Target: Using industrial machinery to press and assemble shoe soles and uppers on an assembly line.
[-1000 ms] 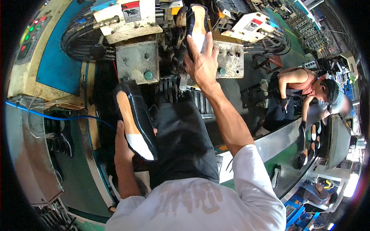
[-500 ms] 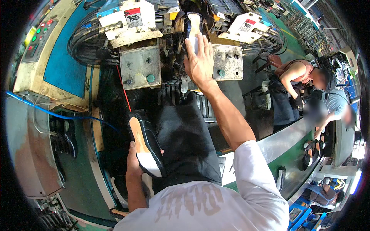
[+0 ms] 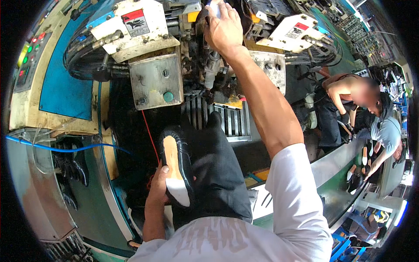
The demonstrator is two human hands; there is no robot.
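Observation:
My left hand point(image 3: 159, 185) grips a black shoe point(image 3: 186, 172) low at the left, its sole side up, with a tan strip in the middle and a white patch at the near end. The thumb lies along the shoe's left edge. At the top, my right hand point(image 3: 224, 31) lies with its fingers stretched out on a second shoe point(image 3: 214, 6) in the middle of the machine. Only a pale part of that shoe shows; hand and frame edge hide the rest.
White machine guards point(image 3: 139, 28) with hoses flank the middle, above a metal box point(image 3: 156, 81) with a green button. A control panel point(image 3: 29, 61) stands at left. Black shoes point(image 3: 74, 161) lie on the left rack. Co-workers sit at right beside a conveyor point(image 3: 316, 174) carrying shoes.
The view has shifted, and the machine sits higher in it. My right hand appears farther up, covering more of its shoe. My left hand and its shoe show slightly farther right, the shoe more upright.

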